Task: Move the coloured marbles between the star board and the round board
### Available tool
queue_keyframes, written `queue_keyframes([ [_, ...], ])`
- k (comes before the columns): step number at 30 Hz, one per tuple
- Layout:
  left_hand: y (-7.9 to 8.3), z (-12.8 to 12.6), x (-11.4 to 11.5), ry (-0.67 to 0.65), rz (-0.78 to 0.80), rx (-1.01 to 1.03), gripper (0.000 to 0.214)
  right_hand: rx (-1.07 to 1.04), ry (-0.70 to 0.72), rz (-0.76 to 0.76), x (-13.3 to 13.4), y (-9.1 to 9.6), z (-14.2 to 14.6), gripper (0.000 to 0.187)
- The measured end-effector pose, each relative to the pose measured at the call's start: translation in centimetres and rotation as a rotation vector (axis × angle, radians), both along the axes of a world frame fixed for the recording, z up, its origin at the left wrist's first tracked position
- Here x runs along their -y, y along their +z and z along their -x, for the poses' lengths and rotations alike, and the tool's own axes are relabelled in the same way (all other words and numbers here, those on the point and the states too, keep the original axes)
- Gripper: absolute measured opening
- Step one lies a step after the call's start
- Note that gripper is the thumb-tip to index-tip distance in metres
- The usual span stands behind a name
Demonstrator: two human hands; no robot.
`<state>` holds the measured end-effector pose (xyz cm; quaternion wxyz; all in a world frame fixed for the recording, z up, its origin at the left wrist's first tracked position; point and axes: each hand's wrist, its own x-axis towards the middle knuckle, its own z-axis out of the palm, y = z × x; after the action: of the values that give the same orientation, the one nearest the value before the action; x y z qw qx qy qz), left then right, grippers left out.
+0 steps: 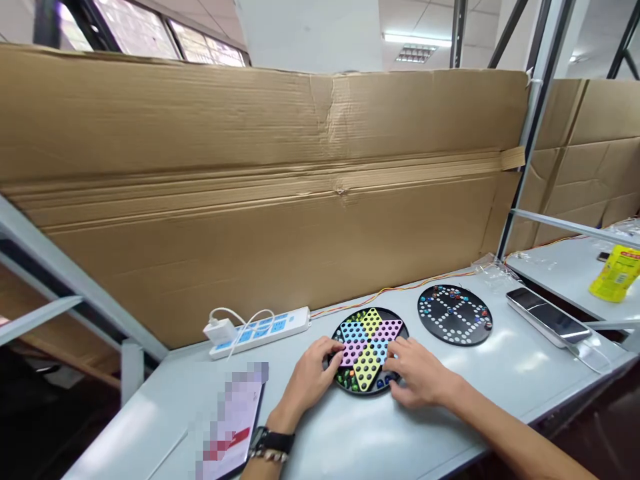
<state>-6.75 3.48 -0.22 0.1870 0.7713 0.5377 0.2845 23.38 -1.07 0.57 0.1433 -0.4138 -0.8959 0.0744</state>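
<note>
A round black Chinese checkers board with a coloured star of holes lies on the grey table. Marbles rest in the pockets around the star: green ones at the lower left and dark blue ones at the lower right. Over the left side of the board, my left hand has its fingers bent in, with the tips close together. My right hand curls over the right side, its fingertips at the star's edge and the pockets. Whatever either hand pinches is hidden by the fingers.
A second round black board with marbles is at the back right, near a phone on a white box. A power strip with chargers stands back left. A tablet-like item is beside my left wrist. Cardboard walls the back.
</note>
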Motion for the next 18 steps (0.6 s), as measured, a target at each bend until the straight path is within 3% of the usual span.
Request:
queue_keyframes([
  [6, -0.1, 0.0, -0.1, 0.002, -0.016, 0.002, 0.043, 0.075, 0.025, 0.099, -0.7, 1.3, -1.7, 0.026],
  [13, 0.2, 0.0, -0.1, -0.007, -0.001, -0.004, 0.038, 0.119, 0.066, 0.123, -2.8, 2.9, -0.9, 0.043],
  [18, 0.2, -0.1, 0.0, -0.017, 0.001, -0.004, 0.039, 0.279, 0.127, 0.190, -4.4, 4.0, 0.9, 0.033],
])
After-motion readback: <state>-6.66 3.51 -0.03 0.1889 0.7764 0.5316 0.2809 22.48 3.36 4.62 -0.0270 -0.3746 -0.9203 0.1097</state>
